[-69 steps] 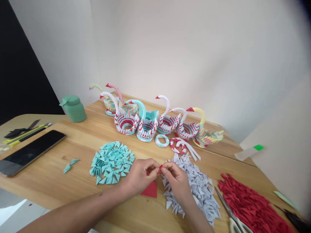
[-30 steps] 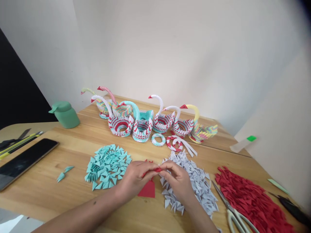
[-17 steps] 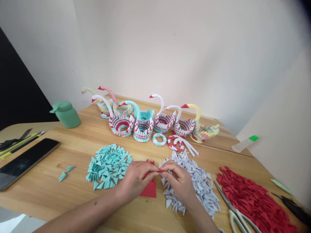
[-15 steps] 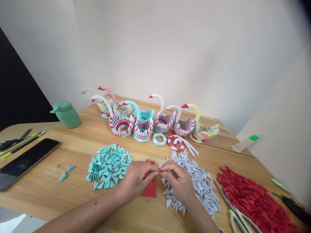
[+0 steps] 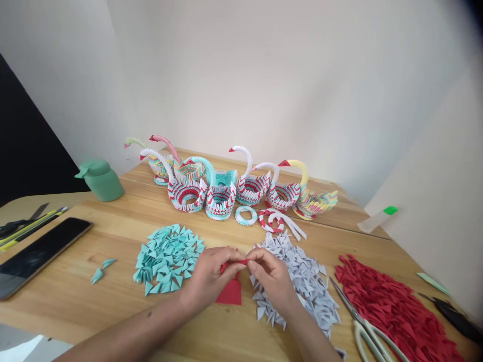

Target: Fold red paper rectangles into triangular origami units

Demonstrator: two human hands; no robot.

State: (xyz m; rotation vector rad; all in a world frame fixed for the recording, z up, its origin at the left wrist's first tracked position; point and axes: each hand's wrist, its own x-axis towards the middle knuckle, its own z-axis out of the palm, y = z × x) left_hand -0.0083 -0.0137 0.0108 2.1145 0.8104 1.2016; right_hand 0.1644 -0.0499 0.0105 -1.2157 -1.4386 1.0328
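Between both hands, just above the table, is a small red folded paper piece. My left hand pinches its left part with thumb and forefinger. From the other side my right hand closes thumb and forefinger on its right tip. Fingers cover much of the piece. Below them a flat red paper sheet lies on the wood. A heap of teal folded paper triangles is left of my left hand. Under and beyond my right hand spreads a heap of pale grey-white triangles.
Several paper swans stand at the back, with a blue-white paper ring in front. Red triangles and scissors are on the right. A phone and a green lidded pot are at left.
Both hands stay together, with the right fingers shifted slightly around the red piece, more of which shows now. The whole view has moved a little.
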